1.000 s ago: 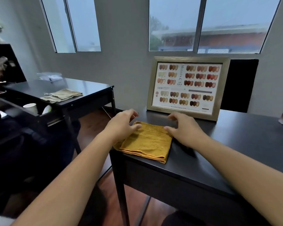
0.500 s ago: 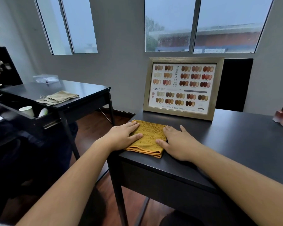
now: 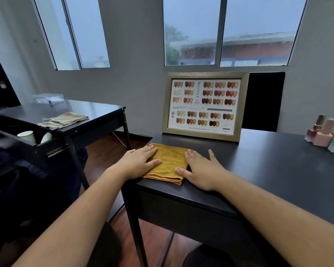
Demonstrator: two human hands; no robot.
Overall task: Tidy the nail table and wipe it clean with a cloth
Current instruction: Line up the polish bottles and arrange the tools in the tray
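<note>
The yellow cloth (image 3: pixel 170 160) is held down at the left corner of the surface (image 3: pixel 278 170) by the left hand (image 3: pixel 137 162) and right hand (image 3: pixel 201 170), both flat. Pushed sideways, it could be knocked off.

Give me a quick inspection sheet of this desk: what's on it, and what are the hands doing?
Surface: black table, dark matte top.
Job's things: folded mustard cloth at the near left corner.
Clutter: framed nail colour chart stands at the back; polish bottles at the far right.
Fingers: left hand flat on the cloth; right hand flat at its right edge; all straight.
Cables: nothing seen.
Surroundings: second black table with a beige cloth to the left; windows behind.
</note>
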